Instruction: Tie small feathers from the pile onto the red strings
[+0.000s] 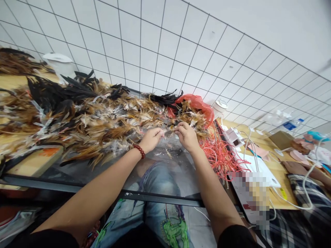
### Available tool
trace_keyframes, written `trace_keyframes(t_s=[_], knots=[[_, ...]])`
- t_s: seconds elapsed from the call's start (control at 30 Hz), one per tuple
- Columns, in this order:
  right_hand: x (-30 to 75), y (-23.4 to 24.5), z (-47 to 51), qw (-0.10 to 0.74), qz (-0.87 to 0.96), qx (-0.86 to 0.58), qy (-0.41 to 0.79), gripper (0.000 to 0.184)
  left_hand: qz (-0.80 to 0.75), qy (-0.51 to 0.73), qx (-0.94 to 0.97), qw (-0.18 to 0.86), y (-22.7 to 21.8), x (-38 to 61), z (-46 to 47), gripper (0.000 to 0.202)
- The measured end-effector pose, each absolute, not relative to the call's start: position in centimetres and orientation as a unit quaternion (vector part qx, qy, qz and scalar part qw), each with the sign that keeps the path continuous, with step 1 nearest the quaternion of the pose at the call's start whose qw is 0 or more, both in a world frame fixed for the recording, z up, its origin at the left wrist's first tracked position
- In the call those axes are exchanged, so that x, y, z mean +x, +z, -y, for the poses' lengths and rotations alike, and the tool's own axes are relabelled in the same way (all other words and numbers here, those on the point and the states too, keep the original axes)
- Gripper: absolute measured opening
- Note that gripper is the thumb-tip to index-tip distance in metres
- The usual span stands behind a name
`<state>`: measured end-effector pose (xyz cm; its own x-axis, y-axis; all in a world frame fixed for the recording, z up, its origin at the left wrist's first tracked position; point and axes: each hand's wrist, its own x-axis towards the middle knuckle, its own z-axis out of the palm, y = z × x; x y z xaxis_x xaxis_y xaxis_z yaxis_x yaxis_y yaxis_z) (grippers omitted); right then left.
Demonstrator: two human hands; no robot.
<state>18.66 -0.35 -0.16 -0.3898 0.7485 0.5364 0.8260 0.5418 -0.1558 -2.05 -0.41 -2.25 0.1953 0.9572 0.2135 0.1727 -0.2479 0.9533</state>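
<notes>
My left hand (152, 140), with a dark red bead bracelet (139, 151) at the wrist, is closed in a pinch; what its fingertips hold is too small to make out. Just to its right, my right hand (187, 137) pinches a small brown feather (170, 130), partly hidden by the fingers. Both hands are over a glass tabletop (165, 165) dusted with feather bits. A wide heap of brown and white feathers (103, 127) lies left of and beyond them. Black feathers (59, 93) rest along its back.
A red plastic bag (199, 103) lies behind my right hand, above tangled red strings (219, 155). A wire grid (160, 44) lines the wall. White cables (256, 155) and a tablet-like device (248, 199) lie at right, near another person's sleeve (307, 193).
</notes>
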Motion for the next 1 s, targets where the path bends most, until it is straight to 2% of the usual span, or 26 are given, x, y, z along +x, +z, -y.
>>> trace_keyframes(t_s=[0.13,0.23,0.3,0.37,0.43,0.5,0.63,0.7,0.8,1.0], knots=[[18.5,-1.0,0.1,0.405,0.723,-0.559,-0.019,0.036,-0.426,0.548,0.545,0.470,-2.5,-1.9,0.1,0.022],[17.2,-1.5,-0.1,0.507,0.623,-0.571,0.171,0.032,-0.382,0.595,0.498,0.502,-2.2,-1.9,0.1,0.023],[15.7,-1.8,0.1,0.528,0.584,-0.519,0.333,0.032,-0.367,0.580,0.517,0.512,-2.0,-1.9,0.3,0.024],[14.4,-1.8,0.4,0.526,0.550,-0.473,0.443,0.032,-0.363,0.551,0.555,0.507,-2.0,-1.9,0.5,0.025],[13.5,-1.6,0.7,0.519,0.519,-0.446,0.512,0.034,-0.362,0.528,0.584,0.500,-2.1,-1.7,0.7,0.025],[13.4,-1.3,0.8,0.537,0.485,-0.439,0.532,0.034,-0.367,0.519,0.584,0.505,-2.2,-1.5,0.8,0.025],[14.1,-1.0,0.9,0.635,0.453,-0.456,0.429,0.029,-0.379,0.546,0.463,0.586,-1.9,-1.2,0.9,0.021],[14.1,-1.2,1.2,0.642,0.515,-0.462,0.331,0.026,-0.361,0.555,0.399,0.634,-1.7,-1.1,1.0,0.021],[13.6,-1.9,1.9,0.581,0.671,-0.435,0.154,0.020,-0.326,0.568,0.357,0.666,-1.4,-1.0,1.2,0.018],[12.8,-2.9,2.6,0.412,0.820,-0.384,-0.106,0.031,-0.318,0.588,0.266,0.695,-1.5,-0.7,1.3,0.018]])
